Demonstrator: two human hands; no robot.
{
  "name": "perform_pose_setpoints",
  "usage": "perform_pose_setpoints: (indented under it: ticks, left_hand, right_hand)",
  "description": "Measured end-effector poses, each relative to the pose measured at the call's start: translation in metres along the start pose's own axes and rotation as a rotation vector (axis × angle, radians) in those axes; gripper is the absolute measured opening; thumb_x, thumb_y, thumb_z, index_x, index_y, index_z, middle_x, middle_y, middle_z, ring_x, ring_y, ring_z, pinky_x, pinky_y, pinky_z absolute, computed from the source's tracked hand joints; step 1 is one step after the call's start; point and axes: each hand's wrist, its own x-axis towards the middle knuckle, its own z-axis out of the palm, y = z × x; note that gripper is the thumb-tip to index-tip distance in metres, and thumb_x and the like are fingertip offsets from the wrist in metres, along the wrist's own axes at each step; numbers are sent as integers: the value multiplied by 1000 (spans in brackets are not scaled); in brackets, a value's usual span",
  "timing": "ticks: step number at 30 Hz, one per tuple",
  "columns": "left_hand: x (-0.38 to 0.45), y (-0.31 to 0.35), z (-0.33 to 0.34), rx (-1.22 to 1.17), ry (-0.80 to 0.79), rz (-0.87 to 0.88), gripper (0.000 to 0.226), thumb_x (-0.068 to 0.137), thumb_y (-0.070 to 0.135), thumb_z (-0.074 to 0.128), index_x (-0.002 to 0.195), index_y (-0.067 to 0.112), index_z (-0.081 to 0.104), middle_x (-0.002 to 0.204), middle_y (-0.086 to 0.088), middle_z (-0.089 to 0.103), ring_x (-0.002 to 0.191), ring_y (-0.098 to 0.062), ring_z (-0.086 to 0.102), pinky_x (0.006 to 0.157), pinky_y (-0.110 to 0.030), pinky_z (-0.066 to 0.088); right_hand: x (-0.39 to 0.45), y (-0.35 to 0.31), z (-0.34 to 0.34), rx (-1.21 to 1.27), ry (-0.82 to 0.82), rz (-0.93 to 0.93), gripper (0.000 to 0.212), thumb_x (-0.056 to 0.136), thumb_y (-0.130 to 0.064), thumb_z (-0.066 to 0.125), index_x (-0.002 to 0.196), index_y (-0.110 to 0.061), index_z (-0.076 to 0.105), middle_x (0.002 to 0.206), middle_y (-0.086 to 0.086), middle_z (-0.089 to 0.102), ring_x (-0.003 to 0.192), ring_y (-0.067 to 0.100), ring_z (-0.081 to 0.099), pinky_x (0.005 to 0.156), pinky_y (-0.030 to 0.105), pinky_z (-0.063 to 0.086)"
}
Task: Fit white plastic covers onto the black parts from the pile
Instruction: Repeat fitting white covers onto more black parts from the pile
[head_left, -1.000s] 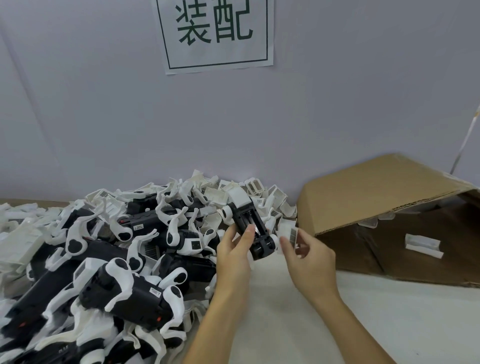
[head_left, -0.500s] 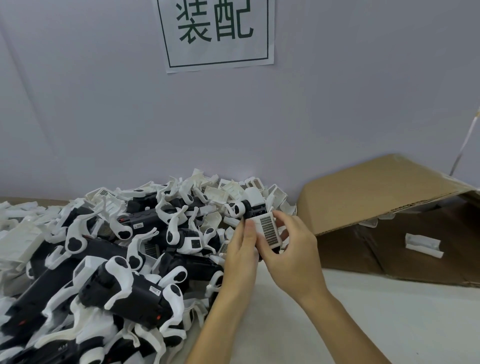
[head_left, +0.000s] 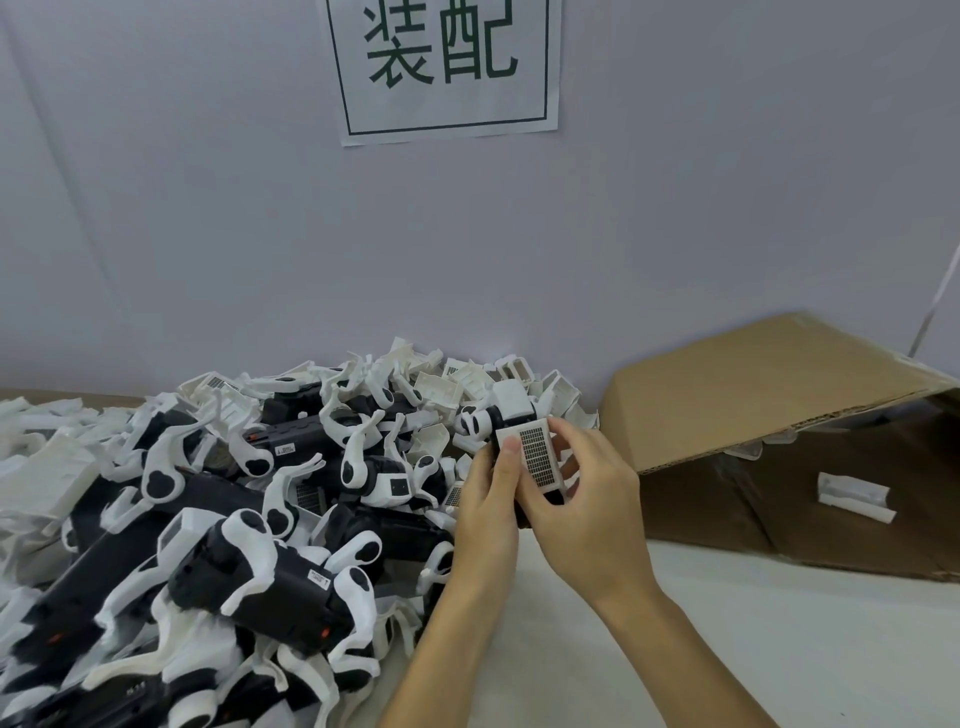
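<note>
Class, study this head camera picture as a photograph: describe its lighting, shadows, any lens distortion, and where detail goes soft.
Head view: soft, even light, with only faint shadow beneath the hands on the table; wide-angle bending tilts the wall sign and skews the cardboard box; the white cover in the left hand and right hand is sharp; the pile smears towards the lower-left corner.

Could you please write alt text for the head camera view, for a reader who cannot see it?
Two hands, left hand and right hand, press a white cover with a grid panel onto a black part. A pile of black and white parts lies left, an open cardboard box right.
</note>
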Motion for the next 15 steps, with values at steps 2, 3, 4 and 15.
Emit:
perform_pose_setpoints:
  ticks: [2,3,4,15]
  left_hand:
    - [0,0,1,-3,5,6,31,103,36,48,116,15,68,106,-6,75,100,-20,72,75,-22,57]
    - [0,-1,1,0,8,7,31,102,35,48,115,14,67,105,-7,76,99,-21,73,73,-21,57]
    - [0,-1,1,1,14,6,30,102,34,49,115,14,67,104,-7,76,98,-21,73,71,-21,56]
    - [-3,-1,2,24,-6,29,26,101,31,50,102,18,73,86,6,77,81,-11,74,63,-19,56]
  right_hand:
    - [0,1,0,-26,-14,7,46,87,-42,71,126,-18,63,107,-8,62,99,7,61,81,16,53]
    - [0,1,0,-37,-21,11,46,87,-43,72,126,-19,63,107,-9,62,100,7,61,82,19,54]
    - [0,1,-1,-42,-34,16,45,86,-43,72,124,-21,63,107,-10,61,100,7,61,82,24,55]
    - [11,6,-17,348,-360,368,49,92,-58,53,86,-15,78,84,6,76,83,20,72,77,42,57]
